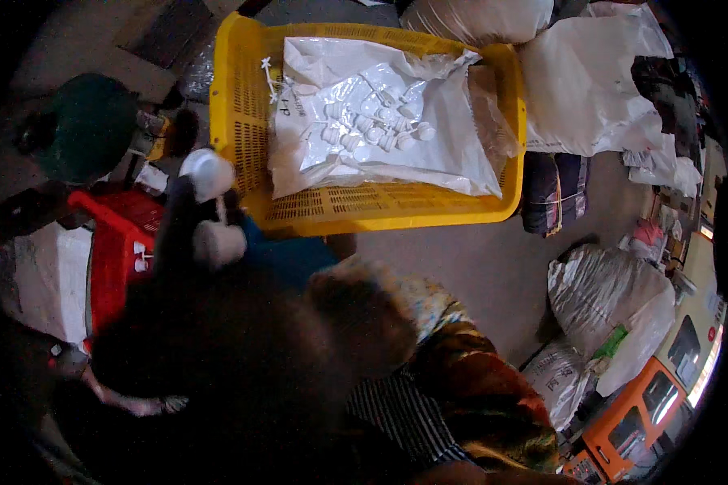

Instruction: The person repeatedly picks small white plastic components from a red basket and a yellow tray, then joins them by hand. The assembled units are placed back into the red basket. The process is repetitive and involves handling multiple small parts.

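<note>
Dark and close in the picture, my left hand is closed around a white plastic piece with a round cap at its top. A second rounded white part sits just below it, by the fingers; whether the two are joined I cannot tell. The hand is beside the near left corner of a yellow plastic crate. Inside the crate, several small white plastic pieces lie on a white plastic sack. A blurred brown shape above patterned cloth may be my right hand; its fingers do not show.
A red crate stands left, near a dark green round object. Large white sacks lie beyond the yellow crate's right side, with a tied dark bundle below. More sacks and an orange-and-cream object are at right.
</note>
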### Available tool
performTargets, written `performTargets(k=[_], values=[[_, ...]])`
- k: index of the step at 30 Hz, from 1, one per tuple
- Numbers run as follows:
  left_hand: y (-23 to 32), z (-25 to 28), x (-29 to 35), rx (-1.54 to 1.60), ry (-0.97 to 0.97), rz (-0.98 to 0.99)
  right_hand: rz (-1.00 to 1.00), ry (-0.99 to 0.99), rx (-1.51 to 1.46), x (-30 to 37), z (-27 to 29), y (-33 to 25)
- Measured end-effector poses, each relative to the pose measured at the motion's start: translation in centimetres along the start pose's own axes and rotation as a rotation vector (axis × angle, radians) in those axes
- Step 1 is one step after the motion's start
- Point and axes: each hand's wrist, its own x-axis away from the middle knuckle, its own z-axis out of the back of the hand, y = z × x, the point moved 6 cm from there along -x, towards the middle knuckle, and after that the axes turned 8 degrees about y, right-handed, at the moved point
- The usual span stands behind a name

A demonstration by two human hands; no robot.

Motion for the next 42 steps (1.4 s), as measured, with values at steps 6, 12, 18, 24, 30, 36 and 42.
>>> performTargets(k=[6,12,18,24,30,36,42], values=[[1.6,5.1,0.5,0.057,-0.173,0.036,-0.031,-0.080,0.189,3.7,-1.5,9.1],[0.0,5.5,2.6,-0.294,0.066,-0.098,-0.538,-0.678,0.876,17.7,3.4,33.6],[0.1,3.6,1.3,-0.789,0.013,0.073,-0.683,-0.903,0.947,26.7,0.6,44.3],[0.9,1.3,0.4,-0.677,-0.017,-0.044,-0.748,-0.966,1.020,29.2,0.1,45.9],[1.1,-2.7,0.5,-0.264,-0.058,0.172,-0.590,-0.643,0.742,27.3,1.9,42.2],[1.4,-4.9,1.8,-0.343,-0.187,0.020,-1.108,0.067,0.080,11.0,6.9,27.4],[0.7,-8.1,3.0,-0.383,-0.371,-0.140,-0.861,0.018,0.191,1.3,5.6,12.0]])
